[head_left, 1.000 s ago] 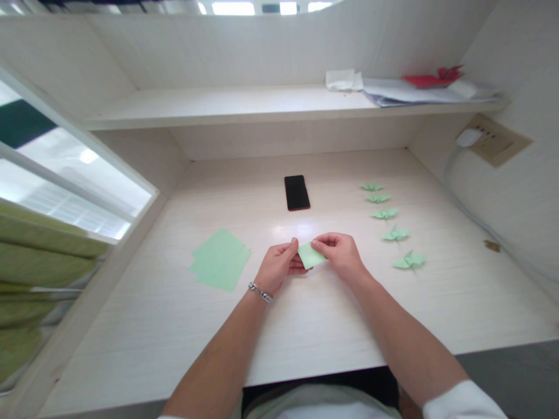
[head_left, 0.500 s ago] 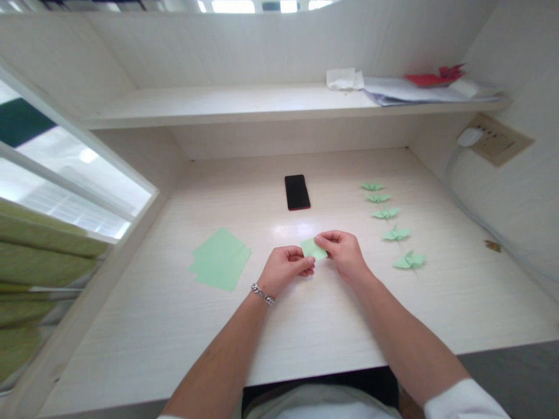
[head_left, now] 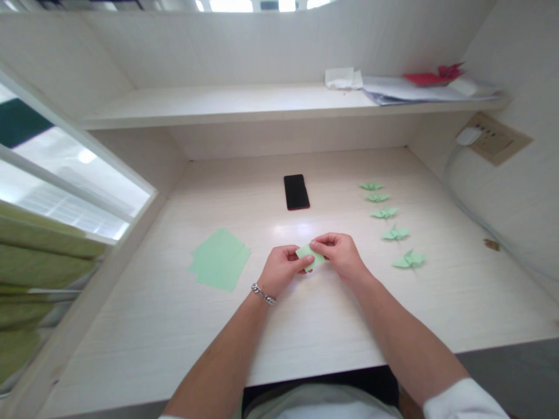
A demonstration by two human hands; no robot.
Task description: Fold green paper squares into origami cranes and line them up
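Observation:
A small folded piece of light green paper (head_left: 311, 256) is held between both hands just above the middle of the desk. My left hand (head_left: 282, 269), with a metal bracelet at the wrist, pinches its lower left edge. My right hand (head_left: 340, 254) pinches its upper right part with fingertips pressed together. Most of the paper is hidden by the fingers.
A stack of green paper sheets (head_left: 219, 266) lies left of my hands. Several folded green paper cranes (head_left: 395, 234) sit in a row at the right. A black phone (head_left: 296, 191) lies further back. The upper shelf (head_left: 227, 105) holds papers and a red origami piece (head_left: 430, 76).
The hands have shifted the folded paper slightly: the left thumb moved up onto it, and the paper now sits lower and more covered between the fingers.

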